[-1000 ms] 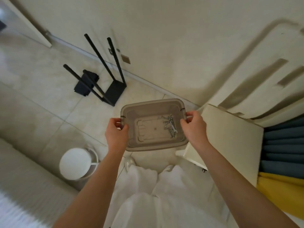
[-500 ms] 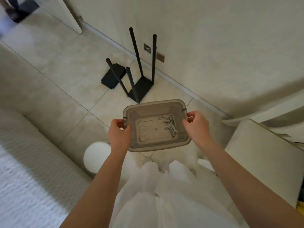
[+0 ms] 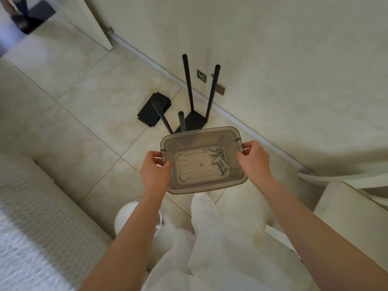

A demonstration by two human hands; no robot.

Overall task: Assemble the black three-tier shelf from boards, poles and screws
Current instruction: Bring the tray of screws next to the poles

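I carry a translucent grey plastic bin (image 3: 201, 185) at waist height. My left hand (image 3: 154, 171) grips its left rim and my right hand (image 3: 254, 161) grips its right rim. Several silver screws (image 3: 219, 160) lie loose in the bin's right half. On the floor ahead stands a black board (image 3: 196, 120) with several black poles (image 3: 188, 80) rising from it. A second black board (image 3: 154, 111) lies flat on the tiles to its left.
A wall with a skirting rail (image 3: 147, 57) runs behind the shelf parts. A white round stool (image 3: 128, 219) stands by my left leg. A textured white surface (image 3: 31, 227) fills the lower left, a pale cabinet top (image 3: 352, 223) the right. A door (image 3: 92, 24) stands at the top left.
The view has swung and moved closer to the poled board, which now lies just beyond the bin. Both hands keep the same hold on the bin.
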